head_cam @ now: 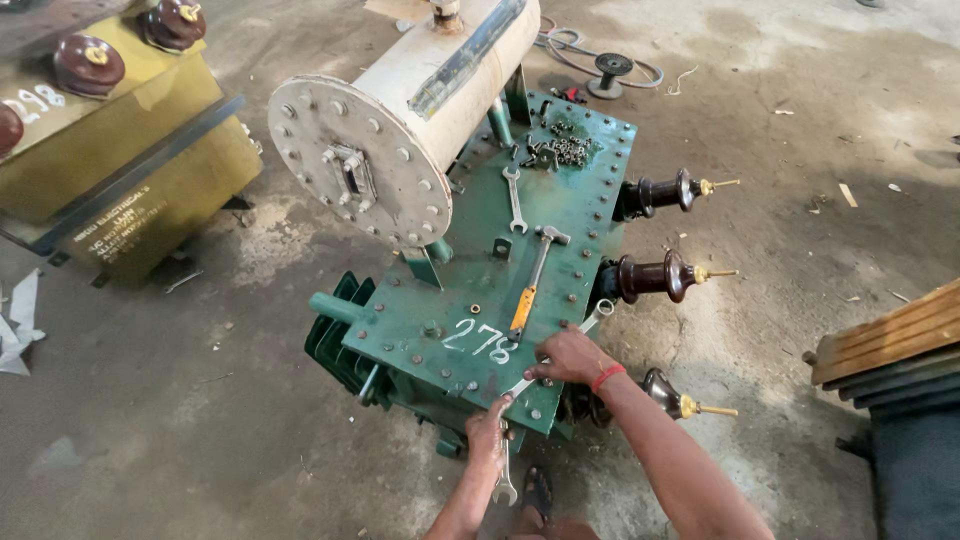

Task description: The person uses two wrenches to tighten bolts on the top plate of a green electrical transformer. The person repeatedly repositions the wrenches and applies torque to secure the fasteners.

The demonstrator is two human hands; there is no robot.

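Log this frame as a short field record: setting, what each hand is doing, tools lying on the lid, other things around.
setting: workshop floor, green transformer lid seen from above
left hand: holds a spanner at the lid's near edge
right hand: presses a long spanner onto the lid's near corner
on lid: hammer, third spanner, pile of nuts
mounted: white tank, three brown bushings on the right side
nearby: yellow transformer, wooden planks

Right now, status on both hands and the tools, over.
Left hand grips one spanner at the green lid edge. Right hand presses a second spanner. Hammer lies loose alongside.
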